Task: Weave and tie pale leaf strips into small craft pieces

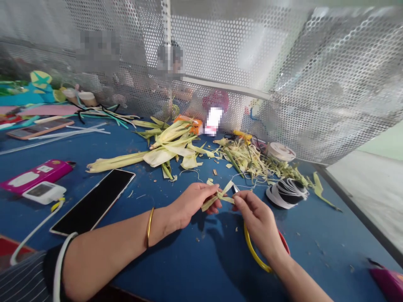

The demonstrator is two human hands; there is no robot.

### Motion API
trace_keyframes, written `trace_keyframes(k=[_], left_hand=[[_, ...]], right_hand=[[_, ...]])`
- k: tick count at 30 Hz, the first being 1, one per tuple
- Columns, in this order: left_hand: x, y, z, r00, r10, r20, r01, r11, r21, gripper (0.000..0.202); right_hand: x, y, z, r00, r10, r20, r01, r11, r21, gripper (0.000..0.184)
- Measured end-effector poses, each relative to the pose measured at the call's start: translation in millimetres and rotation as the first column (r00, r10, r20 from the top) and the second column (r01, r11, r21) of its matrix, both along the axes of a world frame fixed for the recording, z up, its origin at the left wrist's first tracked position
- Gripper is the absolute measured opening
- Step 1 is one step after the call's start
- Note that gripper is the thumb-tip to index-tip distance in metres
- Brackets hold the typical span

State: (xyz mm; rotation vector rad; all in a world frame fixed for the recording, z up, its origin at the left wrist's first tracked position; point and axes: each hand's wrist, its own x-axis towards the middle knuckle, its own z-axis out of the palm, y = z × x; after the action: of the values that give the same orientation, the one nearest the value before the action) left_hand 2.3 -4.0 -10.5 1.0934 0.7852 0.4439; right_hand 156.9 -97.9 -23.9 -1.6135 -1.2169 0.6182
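Observation:
My left hand (pixel 192 203) is closed on a small folded strip of pale green leaf (pixel 217 197) over the blue table (pixel 195 268). My right hand (pixel 256 220) pinches the other end of the same strip, and a thin metal tip shows by its fingers. A yellow and red handled tool (pixel 253 251) lies under my right wrist; whether the hand grips it I cannot tell. A gold bangle (pixel 150 226) is on my left wrist.
Long leaves (pixel 157 153) and a heap of leaf scraps (pixel 252 161) lie just beyond my hands. A roll of black and white tape (pixel 287 192) and a white roll (pixel 280 151) sit right. Phone (pixel 94 201), pink case (pixel 36 174), white device (pixel 44 192) left. Perforated screen (pixel 315 84) behind.

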Motion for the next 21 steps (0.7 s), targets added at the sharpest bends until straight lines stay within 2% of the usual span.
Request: trace_keyframes(k=[5,11,15,21], left_hand=[[-1,-5,-1.4,0.997,-0.075,0.000,0.075,0.997,0.034,0.025],[2,-5,-3.7,0.993,-0.094,-0.067,0.101,0.988,0.115,0.018],[6,-9,-2.5,0.996,-0.053,-0.072,0.064,0.985,0.158,0.014],[6,-9,-6.3,1.000,0.012,-0.011,-0.011,0.994,0.105,0.012]], right_hand=[[-3,-1,-5.0,0.980,0.112,0.167,-0.104,0.993,-0.055,0.026],[-4,-5,-2.9,0.950,0.176,0.258,-0.157,0.983,-0.094,0.035],[-7,-8,-2.7,0.936,0.198,0.292,-0.185,0.980,-0.072,0.037],[-10,-11,-4.3,0.924,0.225,0.308,-0.225,0.974,-0.036,0.033]])
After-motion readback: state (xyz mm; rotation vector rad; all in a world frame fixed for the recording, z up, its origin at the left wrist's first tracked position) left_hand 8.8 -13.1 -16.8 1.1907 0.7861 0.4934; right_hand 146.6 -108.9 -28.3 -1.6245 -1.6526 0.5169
